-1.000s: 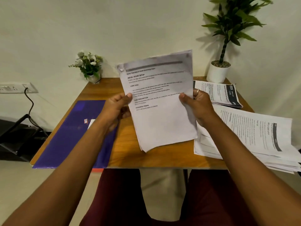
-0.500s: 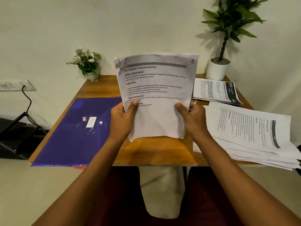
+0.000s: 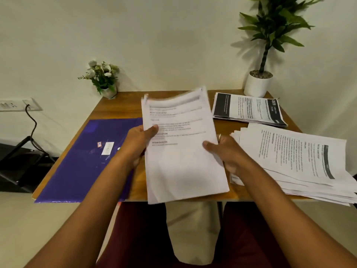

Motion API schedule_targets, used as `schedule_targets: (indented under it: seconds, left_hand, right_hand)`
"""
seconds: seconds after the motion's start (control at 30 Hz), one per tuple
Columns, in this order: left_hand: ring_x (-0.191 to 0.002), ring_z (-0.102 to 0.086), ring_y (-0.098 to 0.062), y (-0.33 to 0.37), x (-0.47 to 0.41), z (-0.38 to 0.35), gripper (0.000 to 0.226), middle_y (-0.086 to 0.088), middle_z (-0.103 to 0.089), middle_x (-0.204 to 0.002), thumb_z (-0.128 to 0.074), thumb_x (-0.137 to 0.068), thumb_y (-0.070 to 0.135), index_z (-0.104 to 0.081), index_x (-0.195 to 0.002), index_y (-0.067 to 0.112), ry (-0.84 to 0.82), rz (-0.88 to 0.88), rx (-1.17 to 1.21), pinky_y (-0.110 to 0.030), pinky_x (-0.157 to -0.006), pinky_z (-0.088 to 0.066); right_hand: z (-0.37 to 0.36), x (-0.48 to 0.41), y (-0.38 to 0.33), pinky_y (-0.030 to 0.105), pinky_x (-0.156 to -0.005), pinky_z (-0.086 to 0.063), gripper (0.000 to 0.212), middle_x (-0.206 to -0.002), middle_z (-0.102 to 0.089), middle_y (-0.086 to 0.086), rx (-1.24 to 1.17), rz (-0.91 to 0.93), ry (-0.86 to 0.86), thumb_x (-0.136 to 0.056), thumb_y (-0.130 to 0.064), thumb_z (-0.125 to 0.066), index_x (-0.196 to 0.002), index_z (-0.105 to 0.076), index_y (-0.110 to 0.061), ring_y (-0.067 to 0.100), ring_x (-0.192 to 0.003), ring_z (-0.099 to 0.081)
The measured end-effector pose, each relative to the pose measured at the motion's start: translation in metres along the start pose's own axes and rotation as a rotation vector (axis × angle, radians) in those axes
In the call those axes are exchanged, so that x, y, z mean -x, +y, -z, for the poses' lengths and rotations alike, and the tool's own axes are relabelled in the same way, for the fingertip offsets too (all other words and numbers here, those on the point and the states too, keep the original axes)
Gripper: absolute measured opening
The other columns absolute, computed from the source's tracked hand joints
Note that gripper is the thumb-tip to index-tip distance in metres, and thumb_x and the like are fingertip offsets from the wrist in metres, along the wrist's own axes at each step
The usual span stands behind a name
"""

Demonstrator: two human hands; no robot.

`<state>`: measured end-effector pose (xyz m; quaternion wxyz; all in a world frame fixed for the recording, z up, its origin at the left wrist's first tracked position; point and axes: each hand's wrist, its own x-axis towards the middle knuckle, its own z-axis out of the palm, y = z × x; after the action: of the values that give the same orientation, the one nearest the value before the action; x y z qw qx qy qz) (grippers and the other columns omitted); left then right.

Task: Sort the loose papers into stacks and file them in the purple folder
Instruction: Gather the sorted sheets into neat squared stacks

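A small wooden table (image 3: 119,111) is set against a pale wall. Nearest, a sheaf of papers (image 3: 183,161) is held over the table's front edge, pinched at its left side under the thumb of the left hand (image 3: 139,144) and at its right side under the thumb of the right hand (image 3: 226,153). White sheets with black headings and text are shown, blurred at the top. Left of the left hand, the purple folder (image 3: 81,161) is laid flat. Right of the right hand, a fanned loose pile (image 3: 301,163) is spread; beyond it, a neater stack (image 3: 249,111) is laid. Farthest, a flower pot (image 3: 103,78) and a potted plant (image 3: 258,84) are placed by the wall.
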<state>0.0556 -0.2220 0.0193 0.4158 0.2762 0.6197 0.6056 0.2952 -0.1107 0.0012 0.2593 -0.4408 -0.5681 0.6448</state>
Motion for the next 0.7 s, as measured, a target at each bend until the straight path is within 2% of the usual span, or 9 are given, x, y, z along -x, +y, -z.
schedule_targets:
  seconds: [0.07,0.17,0.23,0.3,0.37,0.43,0.5,0.6,0.7]
  left_hand:
    - [-0.089,-0.077,-0.024,-0.012,-0.010,0.001,0.022,-0.009,-0.077,-0.107,-0.065,-0.099,0.022,-0.070,-0.115,0.009,0.061,0.079,-0.088,-0.039,-0.076,-0.062]
    - [-0.075,-0.077,-0.017,-0.035,-0.023,-0.003,0.017,-0.004,-0.077,-0.097,-0.064,-0.100,0.022,-0.069,-0.109,0.009,0.146,0.129,-0.178,-0.029,-0.059,-0.060]
    - [-0.075,-0.076,-0.015,-0.049,-0.027,-0.004,0.015,-0.003,-0.077,-0.100,-0.064,-0.100,0.023,-0.070,-0.108,0.011,0.177,0.094,-0.255,-0.029,-0.061,-0.061]
    - [-0.076,-0.076,-0.013,-0.060,-0.026,-0.004,0.015,-0.002,-0.077,-0.106,-0.063,-0.100,0.025,-0.071,-0.108,0.016,0.210,0.032,-0.360,-0.028,-0.062,-0.060]
    - [-0.076,-0.073,-0.012,-0.068,-0.022,-0.004,0.020,-0.003,-0.076,-0.110,-0.063,-0.100,0.026,-0.070,-0.113,0.014,0.246,-0.030,-0.438,-0.022,-0.056,-0.057]
    - [-0.074,-0.070,-0.009,-0.073,-0.021,-0.005,0.025,-0.004,-0.074,-0.114,-0.063,-0.100,0.026,-0.070,-0.118,0.010,0.264,-0.075,-0.493,-0.015,-0.050,-0.053]
    - [-0.070,-0.067,-0.006,-0.075,-0.020,-0.007,0.027,-0.004,-0.073,-0.115,-0.062,-0.099,0.024,-0.069,-0.120,0.008,0.279,-0.096,-0.519,-0.011,-0.046,-0.049]
    - [-0.069,-0.065,-0.004,-0.077,-0.020,-0.008,0.027,-0.004,-0.073,-0.116,-0.062,-0.099,0.023,-0.069,-0.120,0.008,0.281,-0.117,-0.520,-0.010,-0.046,-0.049]
    - [-0.069,-0.065,-0.005,-0.077,-0.020,-0.009,0.027,-0.004,-0.073,-0.117,-0.062,-0.100,0.024,-0.069,-0.121,0.008,0.275,-0.136,-0.527,-0.010,-0.047,-0.049]
  right_hand:
    - [-0.003,0.000,0.017,0.046,-0.101,-0.053,0.033,-0.126,-0.070,-0.001,0.063,-0.094,-0.013,-0.094,-0.021,-0.072,-0.126,-0.064,-0.018,0.023,-0.111,-0.068]
    - [-0.009,0.001,0.034,0.034,-0.087,-0.055,0.032,-0.124,-0.069,-0.003,0.179,-0.148,-0.002,-0.094,-0.024,-0.072,-0.124,-0.063,-0.017,0.018,-0.102,-0.066]
    - [-0.009,0.001,0.033,0.027,-0.070,-0.051,0.027,-0.113,-0.068,-0.007,0.306,-0.143,0.022,-0.094,-0.031,-0.072,-0.117,-0.063,-0.018,0.010,-0.089,-0.064]
    - [-0.006,-0.004,0.026,0.027,-0.064,-0.050,0.029,-0.099,-0.070,-0.007,0.503,-0.072,0.132,-0.093,-0.042,-0.070,-0.103,-0.067,-0.015,0.010,-0.079,-0.064]
    - [-0.001,-0.013,0.018,0.029,-0.068,-0.049,0.033,-0.091,-0.070,-0.004,0.715,0.042,0.313,-0.095,-0.049,-0.065,-0.091,-0.069,-0.016,0.012,-0.077,-0.065]
    - [0.003,-0.029,0.010,0.027,-0.073,-0.046,0.026,-0.098,-0.069,-0.004,0.819,0.143,0.450,-0.098,-0.045,-0.061,-0.093,-0.066,-0.020,0.013,-0.084,-0.063]
    - [0.003,-0.052,0.003,0.025,-0.078,-0.047,0.017,-0.115,-0.070,0.000,0.807,0.231,0.432,-0.100,-0.038,-0.060,-0.105,-0.066,-0.024,0.016,-0.095,-0.062]
    - [-0.006,-0.090,-0.006,0.030,-0.101,-0.047,0.032,-0.144,-0.057,0.004,0.894,0.325,0.352,-0.101,-0.031,-0.061,-0.131,-0.065,-0.021,0.023,-0.126,-0.055]
    - [-0.017,-0.121,-0.012,0.034,-0.103,-0.046,0.042,-0.147,-0.053,0.007,0.999,0.335,0.272,-0.101,-0.028,-0.062,-0.141,-0.059,-0.017,0.025,-0.131,-0.050]
